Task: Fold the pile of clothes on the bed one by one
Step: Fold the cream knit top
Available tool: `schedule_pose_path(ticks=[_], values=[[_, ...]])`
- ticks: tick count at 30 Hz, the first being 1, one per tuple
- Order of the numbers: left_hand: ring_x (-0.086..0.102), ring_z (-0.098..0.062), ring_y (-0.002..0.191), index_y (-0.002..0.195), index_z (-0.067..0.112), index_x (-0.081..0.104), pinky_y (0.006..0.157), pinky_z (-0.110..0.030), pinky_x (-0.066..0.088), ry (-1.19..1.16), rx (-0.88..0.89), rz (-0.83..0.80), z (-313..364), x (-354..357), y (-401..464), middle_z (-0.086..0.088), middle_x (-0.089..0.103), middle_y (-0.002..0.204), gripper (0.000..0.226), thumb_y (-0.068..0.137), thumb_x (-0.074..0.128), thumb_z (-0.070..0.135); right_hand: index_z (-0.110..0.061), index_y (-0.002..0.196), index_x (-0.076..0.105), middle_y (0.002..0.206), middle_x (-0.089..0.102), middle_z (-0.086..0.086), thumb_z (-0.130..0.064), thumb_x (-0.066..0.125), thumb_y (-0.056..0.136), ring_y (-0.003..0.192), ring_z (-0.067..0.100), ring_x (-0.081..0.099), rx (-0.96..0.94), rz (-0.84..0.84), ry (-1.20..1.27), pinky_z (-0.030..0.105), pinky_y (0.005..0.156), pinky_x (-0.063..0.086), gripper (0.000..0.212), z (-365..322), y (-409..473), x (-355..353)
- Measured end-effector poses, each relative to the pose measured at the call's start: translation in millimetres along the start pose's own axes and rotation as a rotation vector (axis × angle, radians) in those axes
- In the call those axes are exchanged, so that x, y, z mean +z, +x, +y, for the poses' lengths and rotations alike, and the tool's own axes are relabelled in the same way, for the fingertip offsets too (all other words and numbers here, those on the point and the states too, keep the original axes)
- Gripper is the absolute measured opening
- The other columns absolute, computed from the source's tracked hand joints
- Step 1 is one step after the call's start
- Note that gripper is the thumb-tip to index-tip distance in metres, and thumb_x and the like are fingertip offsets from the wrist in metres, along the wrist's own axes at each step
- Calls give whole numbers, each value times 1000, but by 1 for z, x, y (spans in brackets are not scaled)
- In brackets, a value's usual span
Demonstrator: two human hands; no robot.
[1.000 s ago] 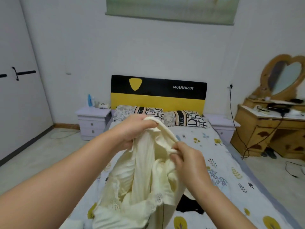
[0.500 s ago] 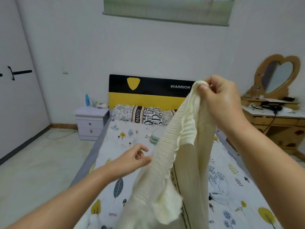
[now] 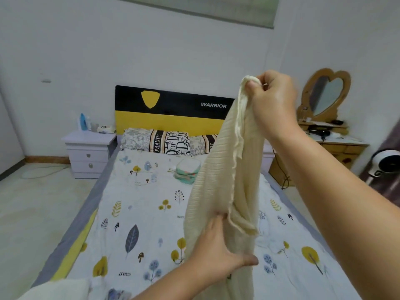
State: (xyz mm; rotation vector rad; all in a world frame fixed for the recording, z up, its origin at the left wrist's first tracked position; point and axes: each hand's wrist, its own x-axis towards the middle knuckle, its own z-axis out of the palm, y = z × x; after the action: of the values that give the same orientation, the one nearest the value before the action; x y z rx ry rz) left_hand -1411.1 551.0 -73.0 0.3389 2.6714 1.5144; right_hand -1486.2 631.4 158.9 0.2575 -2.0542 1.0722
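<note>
The left hand (image 3: 218, 254) is nearest, low in front, its fingers (image 3: 217, 219) pushed into a fold of the cream knit garment (image 3: 218, 174) and the thumb spread on the cloth below, a loose grasp from which the fold can slide away. Higher and farther, the right hand (image 3: 272, 98) pinches only the bunched top edge, so the garment hangs twisted above the bed (image 3: 138, 213); if this small pinch slips, it can fall in a heap. Beyond the fingers a folded stack (image 3: 186, 172) lies near the pillows (image 3: 164, 142).
</note>
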Motion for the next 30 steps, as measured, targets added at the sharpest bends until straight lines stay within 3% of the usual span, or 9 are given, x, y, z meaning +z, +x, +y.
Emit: schedule_pose_path(ticks=[2,5,9,11,14,19,23,27,30], values=[[39,-5,120,133,27,29,102,-26,37,2,18,57,-3,6,11,14,38,128,104,44,69,62,-4,85,62,65,49,-4,-22,51,93,70,16,49,-1,14,-30,27,62,36,22,0,1,-3],[54,-12,110,113,25,50,87,-25,43,-48,53,124,-16,-1,22,6,57,114,43,71,57,25,-5,86,62,67,49,-5,-22,50,93,73,18,52,2,20,-67,32,67,42,22,5,1,-13],[64,-4,90,95,26,66,81,-20,50,-269,-32,125,-30,-45,20,9,70,94,33,86,52,-3,-4,91,61,82,57,6,-21,47,95,81,25,55,40,38,-147,40,74,46,22,31,2,-39],[65,-4,86,91,23,65,75,-19,52,-267,-64,179,-34,-77,19,7,69,92,27,88,53,-1,-4,93,60,86,58,9,-21,46,96,80,24,54,72,28,-193,37,70,45,22,51,-3,-49],[64,-17,82,91,12,67,69,-25,49,-188,-54,335,-33,-126,19,-4,70,89,8,88,60,14,-1,91,58,88,60,17,-24,46,96,81,34,55,136,-44,-252,45,73,47,26,87,-19,-59],[62,-27,67,75,6,66,64,-35,46,-141,-54,367,-13,-183,16,-16,67,72,26,84,67,31,-9,84,62,78,60,12,-25,48,96,72,29,55,278,-236,-282,34,63,40,24,125,-65,-77],[62,-27,66,79,3,67,62,-34,46,-130,-27,288,15,-195,7,-24,68,80,31,81,69,34,-9,78,64,73,61,10,-23,48,96,64,19,50,371,-315,-308,30,56,32,28,133,-94,-93],[61,-28,65,83,0,65,63,-34,46,-197,5,204,41,-206,-11,-26,68,80,80,37,80,63,4,80,61,71,58,18,-23,47,96,64,25,48,406,-341,-301,31,57,29,34,120,-108,-118],[59,-17,47,83,-3,64,47,-19,46,-233,57,195,60,-209,-16,-14,66,58,64,50,79,49,-2,76,63,66,55,10,-26,49,95,60,19,45,383,-292,-286,31,55,29,34,94,-110,-142]])
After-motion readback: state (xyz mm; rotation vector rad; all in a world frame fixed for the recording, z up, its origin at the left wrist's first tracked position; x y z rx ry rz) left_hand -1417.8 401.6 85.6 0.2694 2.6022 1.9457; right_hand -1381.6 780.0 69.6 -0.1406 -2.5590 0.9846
